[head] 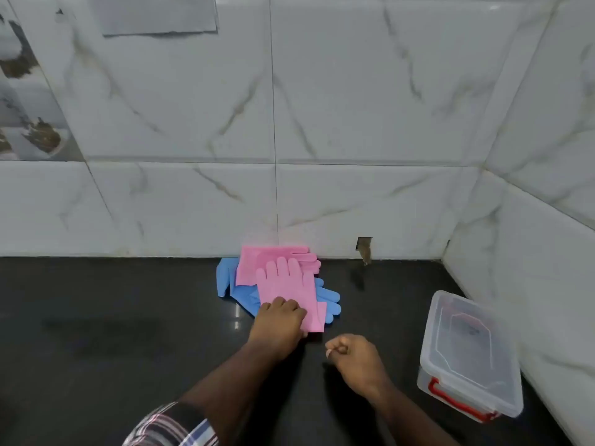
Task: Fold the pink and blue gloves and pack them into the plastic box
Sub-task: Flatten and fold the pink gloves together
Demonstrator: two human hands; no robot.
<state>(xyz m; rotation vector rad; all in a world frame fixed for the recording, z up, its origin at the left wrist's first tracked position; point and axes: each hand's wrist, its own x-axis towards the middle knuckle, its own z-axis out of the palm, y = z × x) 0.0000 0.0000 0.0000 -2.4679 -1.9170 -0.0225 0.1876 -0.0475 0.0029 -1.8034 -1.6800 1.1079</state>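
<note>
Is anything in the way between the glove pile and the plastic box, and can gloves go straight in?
The counter between the pink gloves and the plastic box looks bare. But the box's lid is on, so it blocks packing until removed.

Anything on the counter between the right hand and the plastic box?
No. In the head view, only bare black countertop lies between the right hand and the lidded plastic box. The gloves sit further back, under the left hand.
</note>
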